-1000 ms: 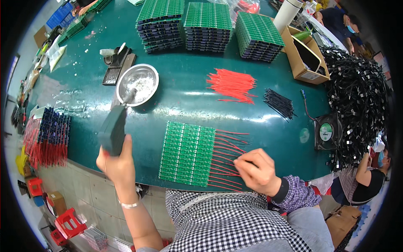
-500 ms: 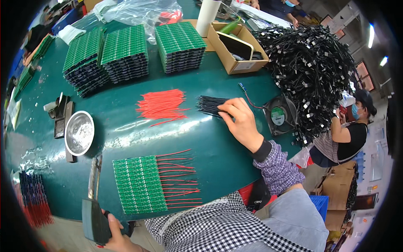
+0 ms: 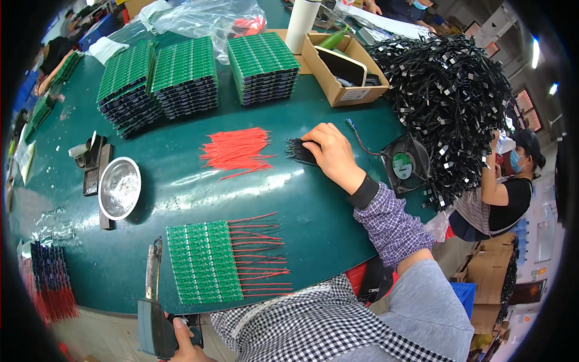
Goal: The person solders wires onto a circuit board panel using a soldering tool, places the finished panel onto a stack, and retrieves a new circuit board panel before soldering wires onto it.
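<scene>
My left hand [image 3: 184, 344], at the lower edge, is wrapped round the grip of a soldering gun [image 3: 155, 323], its metal tip pointing up beside the board panel. My right hand [image 3: 335, 158] lies over a small pile of black wires [image 3: 297, 151], fingers curled down onto them; the fingertips are partly hidden. Left of that pile is a heap of red wires [image 3: 236, 148]. In front of me lies a green circuit board panel [image 3: 205, 262] with red and dark wires sticking out from its right edge.
A metal bowl [image 3: 119, 188] stands by a dark stand [image 3: 93, 169] at left. Stacks of green boards [image 3: 263, 60] line the back, beside a cardboard box [image 3: 344, 90]. At right are a small fan [image 3: 405, 164] and a big heap of black cables [image 3: 440, 108]. A co-worker [image 3: 512, 181] is beyond.
My right hand has shifted slightly left and further over the black wires. The soldering gun in my left hand has moved right and down, nearer the board panel. The view has shifted slightly.
</scene>
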Tool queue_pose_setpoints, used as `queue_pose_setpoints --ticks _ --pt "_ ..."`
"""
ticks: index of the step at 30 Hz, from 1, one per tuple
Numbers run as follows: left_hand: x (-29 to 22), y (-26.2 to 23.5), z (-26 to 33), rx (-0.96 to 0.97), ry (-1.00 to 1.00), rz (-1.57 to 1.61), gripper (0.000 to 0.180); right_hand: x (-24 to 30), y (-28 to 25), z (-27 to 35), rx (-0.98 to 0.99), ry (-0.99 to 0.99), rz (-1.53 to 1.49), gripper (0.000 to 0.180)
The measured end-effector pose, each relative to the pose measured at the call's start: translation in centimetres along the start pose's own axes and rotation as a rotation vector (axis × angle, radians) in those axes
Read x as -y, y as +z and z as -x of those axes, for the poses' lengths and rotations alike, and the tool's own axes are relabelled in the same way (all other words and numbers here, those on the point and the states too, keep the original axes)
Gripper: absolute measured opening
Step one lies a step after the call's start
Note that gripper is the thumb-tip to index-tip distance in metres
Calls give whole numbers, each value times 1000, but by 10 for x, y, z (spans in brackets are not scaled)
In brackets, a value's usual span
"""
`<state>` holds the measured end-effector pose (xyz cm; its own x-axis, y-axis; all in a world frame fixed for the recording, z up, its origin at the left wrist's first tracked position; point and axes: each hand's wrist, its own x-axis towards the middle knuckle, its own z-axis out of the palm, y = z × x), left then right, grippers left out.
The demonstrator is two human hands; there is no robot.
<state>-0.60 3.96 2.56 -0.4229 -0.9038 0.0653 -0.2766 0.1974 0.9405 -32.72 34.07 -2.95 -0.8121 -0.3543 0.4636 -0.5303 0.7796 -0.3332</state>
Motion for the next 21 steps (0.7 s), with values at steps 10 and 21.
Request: queue_pose_setpoints --ticks 10,21 --pt "34 -8 9 80 60 116 31 11 -10 2 -115 -86 20 6" --pt "29 -15 17 103 92 110 35 86 -57 1 237 -512 522 18"
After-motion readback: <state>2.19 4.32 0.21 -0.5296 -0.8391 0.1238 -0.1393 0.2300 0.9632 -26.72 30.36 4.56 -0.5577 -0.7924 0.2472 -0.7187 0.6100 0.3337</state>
